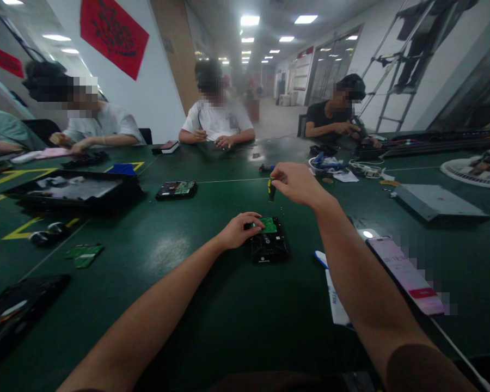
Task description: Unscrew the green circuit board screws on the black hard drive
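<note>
A black hard drive [267, 246] with a green circuit board [270, 224] facing up lies on the table in front of me. My left hand [243, 228] grips its left side, with the fingertips on the board. Above and slightly beyond the drive, my right hand [292, 182] is closed around the yellow and black handle of a screwdriver [271, 189]. The screwdriver points down, and its tip is too small to make out. A few tiny bits, perhaps screws, lie on the table just past the drive.
Another drive [176, 189] lies farther left, near a black tray [73, 190]. Loose green boards [84, 254] and a black casing [20, 310] are at left. To the right are a lit phone [406, 275], a metal box [441, 201] and cables [330, 162]. Several people sit across the table.
</note>
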The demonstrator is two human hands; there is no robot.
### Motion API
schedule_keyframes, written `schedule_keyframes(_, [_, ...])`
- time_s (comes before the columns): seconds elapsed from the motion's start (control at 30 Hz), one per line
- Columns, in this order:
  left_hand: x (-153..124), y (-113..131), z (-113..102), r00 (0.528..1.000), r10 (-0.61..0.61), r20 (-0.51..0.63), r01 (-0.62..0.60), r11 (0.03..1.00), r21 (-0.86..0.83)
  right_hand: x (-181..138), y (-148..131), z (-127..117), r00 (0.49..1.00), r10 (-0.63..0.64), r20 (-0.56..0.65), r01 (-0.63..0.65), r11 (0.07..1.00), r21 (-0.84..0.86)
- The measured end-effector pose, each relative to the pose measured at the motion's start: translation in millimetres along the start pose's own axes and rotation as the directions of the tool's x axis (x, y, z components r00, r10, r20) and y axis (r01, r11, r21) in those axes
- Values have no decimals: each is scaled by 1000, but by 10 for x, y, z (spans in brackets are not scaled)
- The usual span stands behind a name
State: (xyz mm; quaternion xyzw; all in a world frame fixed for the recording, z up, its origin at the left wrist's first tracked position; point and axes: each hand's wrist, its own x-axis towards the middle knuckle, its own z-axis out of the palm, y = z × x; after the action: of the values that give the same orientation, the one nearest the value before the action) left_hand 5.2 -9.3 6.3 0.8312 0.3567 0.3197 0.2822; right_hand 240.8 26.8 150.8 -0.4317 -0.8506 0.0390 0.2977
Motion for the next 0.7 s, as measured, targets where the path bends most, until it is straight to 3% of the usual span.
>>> schedule_keyframes(0.4, [-3, 5, -9, 1000, -12, 11, 12, 1000, -3, 5, 0, 0, 1000, 2, -25, -2, 1000, -13])
schedule_keyframes(0.7, [-2, 9, -5, 1000, -21, 10, 21, 1000, -3, -2, -21, 11, 999, 29, -20, -27, 996, 87])
